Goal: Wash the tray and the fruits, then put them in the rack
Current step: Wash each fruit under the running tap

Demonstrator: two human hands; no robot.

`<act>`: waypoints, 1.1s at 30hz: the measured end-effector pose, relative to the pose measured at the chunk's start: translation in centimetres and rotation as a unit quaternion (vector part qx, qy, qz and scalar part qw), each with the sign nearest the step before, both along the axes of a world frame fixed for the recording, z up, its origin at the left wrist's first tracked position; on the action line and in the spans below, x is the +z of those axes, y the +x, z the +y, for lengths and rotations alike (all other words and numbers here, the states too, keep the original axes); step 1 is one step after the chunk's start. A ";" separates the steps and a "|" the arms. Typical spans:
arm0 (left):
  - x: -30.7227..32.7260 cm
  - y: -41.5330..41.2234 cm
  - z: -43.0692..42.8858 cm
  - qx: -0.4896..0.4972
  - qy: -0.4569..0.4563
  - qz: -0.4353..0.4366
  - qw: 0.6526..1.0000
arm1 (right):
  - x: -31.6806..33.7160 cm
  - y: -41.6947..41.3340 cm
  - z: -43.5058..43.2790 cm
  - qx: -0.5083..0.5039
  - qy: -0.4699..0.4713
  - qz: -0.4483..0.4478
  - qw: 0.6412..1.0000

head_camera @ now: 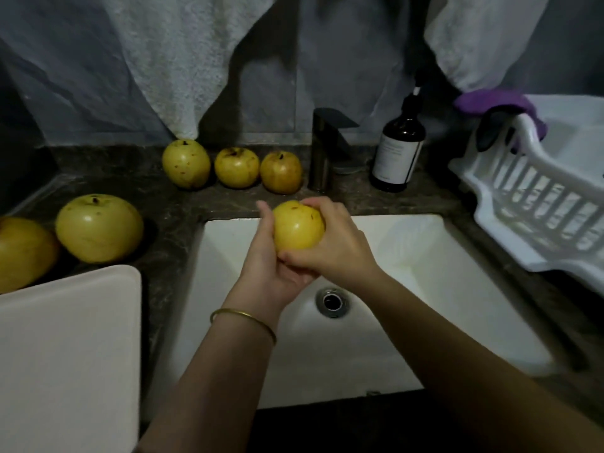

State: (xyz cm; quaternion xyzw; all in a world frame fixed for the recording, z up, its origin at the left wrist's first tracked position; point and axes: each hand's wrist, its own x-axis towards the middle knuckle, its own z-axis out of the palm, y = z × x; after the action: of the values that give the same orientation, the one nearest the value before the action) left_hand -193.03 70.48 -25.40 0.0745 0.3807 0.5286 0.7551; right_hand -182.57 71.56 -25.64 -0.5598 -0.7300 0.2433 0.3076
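Note:
A yellow apple [297, 227] is held over the white sink [408, 243], just below the dark tap [327, 148]. My left hand [271, 256] cups it from the left and below, and my right hand [330, 243] grips it from the right and over the top. No water stream is visible. Three more yellow apples [186, 163] [237, 167] [281, 172] stand in a row on the dark counter behind the sink. Two larger apples [99, 228] [23, 253] lie at the left. A pale tray [68, 354] sits at the lower left. The white rack [536, 204] stands at the right.
A brown pump bottle [397, 152] stands right of the tap. A purple cloth [496, 104] hangs on the rack's far rim. White towels [170, 60] hang on the wall behind. The drain [331, 302] lies in the sink's middle.

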 end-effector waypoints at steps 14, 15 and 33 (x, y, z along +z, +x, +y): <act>-0.7 5.6 4.4 0.074 -0.165 0.023 0.983 | -2.7 5.7 4.6 -0.223 -0.141 0.198 0.944; -1.1 5.7 4.7 0.063 -0.159 0.024 0.985 | -2.3 5.8 4.5 -0.242 -0.106 0.206 0.942; -4.3 6.3 6.7 0.053 0.049 -0.077 0.994 | 10.7 -1.8 15.6 -0.118 0.049 -0.384 0.914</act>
State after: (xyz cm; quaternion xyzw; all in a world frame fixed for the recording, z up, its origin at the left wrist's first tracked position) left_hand -186.75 77.17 -29.66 0.0502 0.2984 0.5898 0.7487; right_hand -184.34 87.18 -14.89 -0.6764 -0.7314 -0.0651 0.0571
